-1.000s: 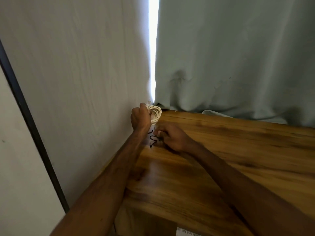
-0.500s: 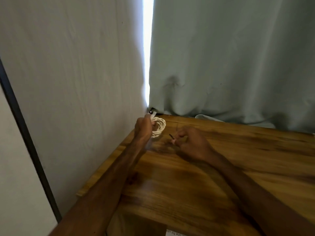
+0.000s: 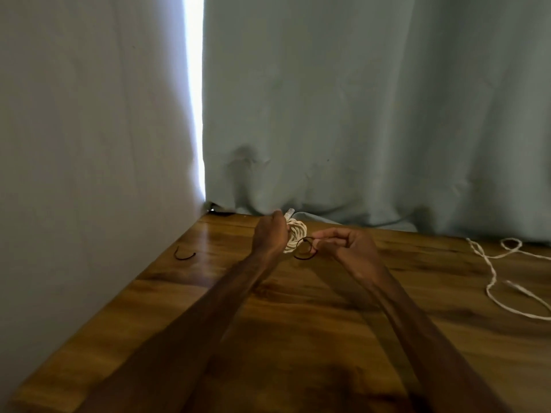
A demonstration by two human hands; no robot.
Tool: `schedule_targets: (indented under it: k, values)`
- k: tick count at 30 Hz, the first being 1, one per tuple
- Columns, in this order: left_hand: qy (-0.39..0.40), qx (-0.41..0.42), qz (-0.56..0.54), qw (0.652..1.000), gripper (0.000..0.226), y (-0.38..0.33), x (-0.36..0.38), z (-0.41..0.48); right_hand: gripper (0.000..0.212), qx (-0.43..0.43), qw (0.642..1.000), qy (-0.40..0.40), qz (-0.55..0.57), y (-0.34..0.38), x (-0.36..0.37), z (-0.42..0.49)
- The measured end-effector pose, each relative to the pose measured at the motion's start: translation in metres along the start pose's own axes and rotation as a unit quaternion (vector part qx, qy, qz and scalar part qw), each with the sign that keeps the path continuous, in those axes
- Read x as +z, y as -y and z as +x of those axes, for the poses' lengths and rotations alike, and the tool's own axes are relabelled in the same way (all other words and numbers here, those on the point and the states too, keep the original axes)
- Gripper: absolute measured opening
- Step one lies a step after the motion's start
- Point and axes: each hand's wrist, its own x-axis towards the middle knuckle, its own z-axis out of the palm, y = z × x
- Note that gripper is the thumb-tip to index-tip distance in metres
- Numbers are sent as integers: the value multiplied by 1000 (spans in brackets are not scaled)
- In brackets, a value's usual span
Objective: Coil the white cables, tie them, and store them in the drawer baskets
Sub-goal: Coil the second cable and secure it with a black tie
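Observation:
My left hand [image 3: 268, 235] grips a small coil of white cable [image 3: 296, 236] just above the wooden table [image 3: 298, 323], the cable's plug end sticking up past my fingers. My right hand [image 3: 346, 245] pinches a thin black tie [image 3: 304, 250], looped into a ring right beside the coil. A second white cable [image 3: 495, 272] lies uncoiled on the table at the far right, partly cut off by the frame edge. No drawer or basket is in view.
Another black tie [image 3: 185, 256] lies on the table near its left edge. Grey-green curtains [image 3: 357, 114] hang along the back and left sides, with a bright gap [image 3: 193, 99] between them.
The view has swung right, bringing the loose cable and the spare tie into sight. My right hand has lifted the black tie off the table and holds it as a loop by the coil.

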Motion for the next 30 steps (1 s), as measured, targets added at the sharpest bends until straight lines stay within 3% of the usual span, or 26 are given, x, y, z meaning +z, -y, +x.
schedule_targets:
  k: [6,13,22,25,30]
  values:
    - [11,17,-18,1000,52,8,26,-8,28,52,998,7,29,-5,2,-2]
    - [-5,2,-4,1000,49,25,21,-11,11,55,998,20,5,-14,6,-4]
    - [56,3,-52,997,56,25,23,-18,20,63,998,-11,10,-10,0,-3]
    - [67,6,-44,997,60,28,25,-21,11,75,997,-16,28,-9,-2,-3]
    - [77,-6,-29,997,75,29,33,-29,16,102,994,25,28,-8,2,-6]
